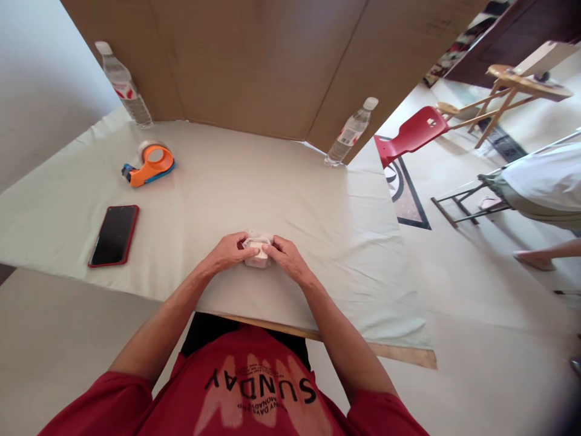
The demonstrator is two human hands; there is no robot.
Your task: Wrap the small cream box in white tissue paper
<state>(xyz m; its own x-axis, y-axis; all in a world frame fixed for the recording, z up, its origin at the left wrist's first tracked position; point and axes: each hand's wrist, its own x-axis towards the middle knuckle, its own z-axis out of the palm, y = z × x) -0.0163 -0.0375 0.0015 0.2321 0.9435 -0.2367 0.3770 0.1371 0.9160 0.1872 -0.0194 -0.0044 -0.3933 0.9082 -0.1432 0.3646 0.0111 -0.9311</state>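
A small pale block in thin whitish wrapping (258, 262) is held between my two hands, close to the front of the cloth-covered table (254, 194). My left hand (228, 251) is closed on its left side, the thumb lying over the top. On the opposite side my right hand (287, 257) grips it likewise, thumb on top and fingers curled behind. The wrapping stands up loosely along the far edge. I cannot make out exactly what the block is.
Left of my hands lie a phone (114, 236) in a red case and an orange tape dispenser (154, 163). Water bottles stand at back left (124, 88) and back right (351, 133), against a cardboard screen (254, 66). Beyond the right edge are a red chair (415, 130) and a seated person (544, 181).
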